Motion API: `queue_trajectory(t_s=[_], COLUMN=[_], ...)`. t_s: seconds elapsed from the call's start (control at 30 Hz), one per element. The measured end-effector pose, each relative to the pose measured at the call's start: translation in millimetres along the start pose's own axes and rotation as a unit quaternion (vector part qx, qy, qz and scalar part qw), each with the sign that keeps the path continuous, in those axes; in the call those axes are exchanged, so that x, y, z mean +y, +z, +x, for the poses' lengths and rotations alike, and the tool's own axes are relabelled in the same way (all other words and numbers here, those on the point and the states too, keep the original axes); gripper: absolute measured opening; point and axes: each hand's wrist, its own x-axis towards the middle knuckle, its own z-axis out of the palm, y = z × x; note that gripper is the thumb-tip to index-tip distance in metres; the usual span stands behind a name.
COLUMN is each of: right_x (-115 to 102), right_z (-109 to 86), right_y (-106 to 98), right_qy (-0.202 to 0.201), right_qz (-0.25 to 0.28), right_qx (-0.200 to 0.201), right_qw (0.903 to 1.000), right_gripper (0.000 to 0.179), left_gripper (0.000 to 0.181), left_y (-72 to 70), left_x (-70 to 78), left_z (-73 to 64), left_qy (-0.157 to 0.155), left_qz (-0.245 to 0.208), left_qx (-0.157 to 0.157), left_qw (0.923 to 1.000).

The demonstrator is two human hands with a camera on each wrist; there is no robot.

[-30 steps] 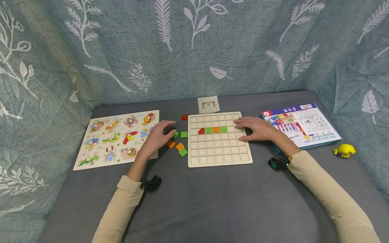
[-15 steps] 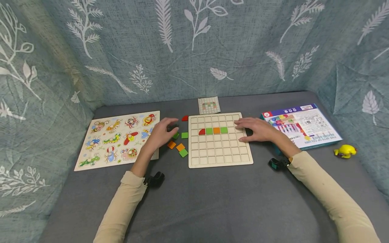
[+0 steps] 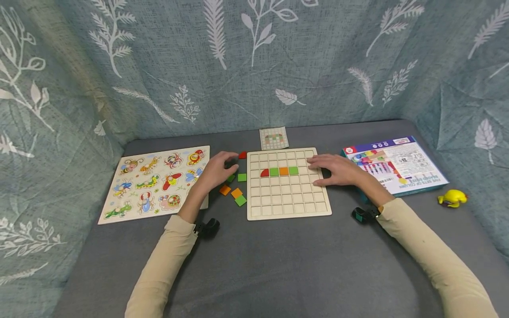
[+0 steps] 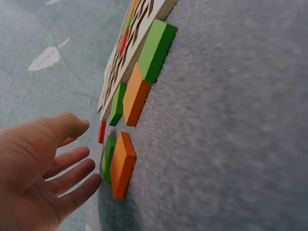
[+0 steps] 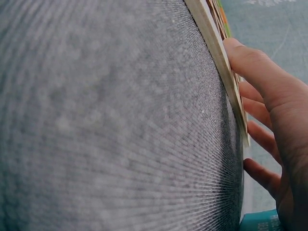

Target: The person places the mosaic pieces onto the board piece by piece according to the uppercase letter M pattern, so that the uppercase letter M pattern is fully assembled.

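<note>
My left hand (image 3: 216,172) reaches past the loose tiles, its fingertips right at a red rounded tile (image 3: 243,155) beside the board's far left corner. Nothing shows between its spread fingers and thumb in the left wrist view. Below it lie green tiles (image 3: 242,177) and orange tiles (image 4: 123,166), flat on the cloth. The wooden grid board (image 3: 288,198) carries one row: a red rounded tile (image 3: 264,172), a green, an orange tile (image 3: 283,171) and another green. On the board's right edge rests my right hand (image 3: 336,169), fingers loosely spread and thumb at the rim.
A small pattern card (image 3: 274,138) lies behind the board. To the left is an insect puzzle board (image 3: 131,185); to the right, a cardboard box (image 3: 397,165) partly under my right forearm. A yellow toy (image 3: 452,198) sits at far right. Patterned curtain (image 3: 254,88) closes off the back.
My left hand has moved away from me and slightly right, from over the green and orange tiles toward the red rounded tile. The right hand has stayed on the board.
</note>
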Motion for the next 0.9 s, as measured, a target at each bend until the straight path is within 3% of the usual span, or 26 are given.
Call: queue_trajectory(t_s=[0.4,0.73,0.9], right_x=[0.0,0.5,0.6], right_z=[-0.3,-0.4,-0.2], right_y=[0.5,-0.6,-0.7], right_qy=[-0.003,-0.004,-0.006], right_qz=[-0.002,-0.006,-0.008], right_qx=[0.005,0.001,-0.001], right_qw=[1.0,1.0,1.0], right_gripper=[0.057,0.058,0.058], left_gripper=[0.048,0.046,0.046], left_y=[-0.9,1.0,1.7], left_x=[1.3,2.4,4.0], left_z=[20.8,29.5,32.3], left_qy=[-0.002,0.018,0.013], left_qz=[0.035,0.045,0.058], left_qx=[-0.039,-0.03,-0.049], left_qw=[0.9986,0.9984,0.9971])
